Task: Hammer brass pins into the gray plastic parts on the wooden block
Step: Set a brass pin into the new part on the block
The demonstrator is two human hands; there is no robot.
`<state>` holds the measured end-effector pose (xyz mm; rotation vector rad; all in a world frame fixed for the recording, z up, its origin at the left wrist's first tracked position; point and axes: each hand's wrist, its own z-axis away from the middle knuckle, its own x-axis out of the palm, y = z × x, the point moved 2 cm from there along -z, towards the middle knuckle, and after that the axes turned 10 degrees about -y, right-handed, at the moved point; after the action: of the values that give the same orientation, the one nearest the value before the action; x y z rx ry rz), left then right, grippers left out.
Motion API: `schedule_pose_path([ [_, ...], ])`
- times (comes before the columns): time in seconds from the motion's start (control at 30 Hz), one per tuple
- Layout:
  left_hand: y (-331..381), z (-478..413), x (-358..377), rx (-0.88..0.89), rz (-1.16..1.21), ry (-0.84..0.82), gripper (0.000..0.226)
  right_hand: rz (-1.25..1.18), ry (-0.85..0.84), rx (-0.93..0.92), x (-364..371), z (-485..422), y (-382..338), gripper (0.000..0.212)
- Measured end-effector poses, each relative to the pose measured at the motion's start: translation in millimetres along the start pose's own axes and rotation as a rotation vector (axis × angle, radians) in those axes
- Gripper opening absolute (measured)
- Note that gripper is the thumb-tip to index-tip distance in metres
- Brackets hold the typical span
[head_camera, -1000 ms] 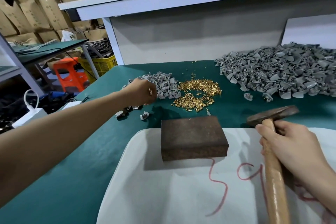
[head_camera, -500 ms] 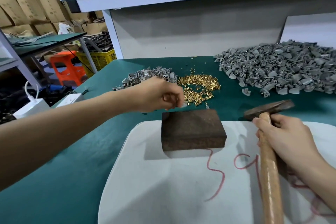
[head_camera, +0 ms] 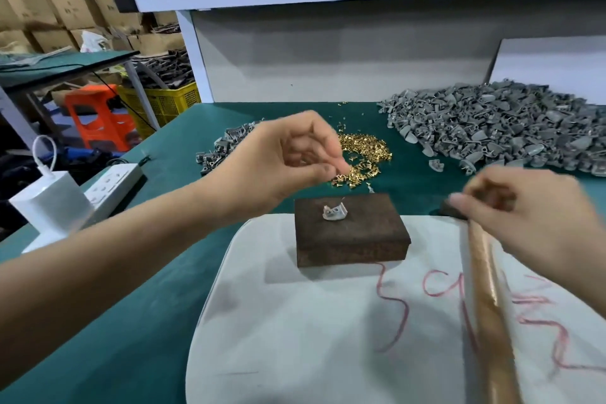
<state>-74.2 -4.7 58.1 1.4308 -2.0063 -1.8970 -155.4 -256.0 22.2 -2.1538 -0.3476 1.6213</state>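
Observation:
A dark wooden block (head_camera: 354, 233) stands on a white cloth (head_camera: 311, 338). One gray plastic part (head_camera: 334, 212) lies on the block's top, near its left rear. My left hand (head_camera: 288, 161) hovers just behind the block, its thumb and forefinger pressed together at the near edge of the brass pin pile (head_camera: 367, 154); I cannot tell whether a pin is between them. My right hand (head_camera: 524, 216), blurred by motion, grips the wooden handle of the hammer (head_camera: 488, 315). The hammer's dark head (head_camera: 447, 208) is to the right of the block.
A large heap of gray parts (head_camera: 492, 128) fills the back right of the green table (head_camera: 147, 305). A smaller heap of gray parts (head_camera: 223, 151) lies behind my left wrist. A power strip (head_camera: 114, 180) and white charger (head_camera: 49, 207) sit at the table's left edge.
My left hand came from the small gray heap to the block, left a gray part on it, and now reaches the pin pile. My right hand with the hammer has shifted slightly.

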Motion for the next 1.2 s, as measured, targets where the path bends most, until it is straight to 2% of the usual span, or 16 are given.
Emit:
schedule_pose_path([
  [0.07, 7, 0, 9, 0.003, 0.249, 0.099, 0.021, -0.261, -0.027, -0.213, -6, 0, -43, 0.013],
  [0.13, 9, -1, 19, -0.019, 0.343, 0.176, 0.025, -0.397, -0.11, -0.359, -3, -5, -76, 0.01],
  [0.23, 5, -1, 24, -0.071, 0.332, 0.291, 0.026, -0.337, -0.141, -0.481, 7, -17, -100, 0.019],
  [0.4, -18, 9, 31, -0.156, 0.247, 0.444, 0.024, -0.136, -0.197, -0.574, 31, -31, -102, 0.019],
  [0.53, -34, 26, 54, -0.122, -0.05, 0.571, 0.03, -0.163, -0.181, -0.525, 41, -42, -95, 0.02],
  [0.6, -42, 36, 68, -0.091, -0.287, 0.53, 0.021, -0.203, -0.205, -0.499, 44, -47, -91, 0.018],
  [0.67, -49, 40, 78, -0.074, -0.378, 0.473, 0.017, -0.231, -0.266, -0.495, 49, -52, -88, 0.015],
  [0.9, -62, 39, 77, -0.169, -0.211, 0.431, 0.023, -0.4, -0.444, -0.435, 59, -65, -74, 0.013],
  [1.0, -62, 36, 74, -0.123, -0.208, 0.421, 0.021, -0.442, -0.514, -0.422, 64, -62, -68, 0.014],
  [1.2, -62, 41, 73, -0.098, -0.159, 0.536, 0.017, -0.417, -0.52, -0.394, 65, -60, -68, 0.012],
])
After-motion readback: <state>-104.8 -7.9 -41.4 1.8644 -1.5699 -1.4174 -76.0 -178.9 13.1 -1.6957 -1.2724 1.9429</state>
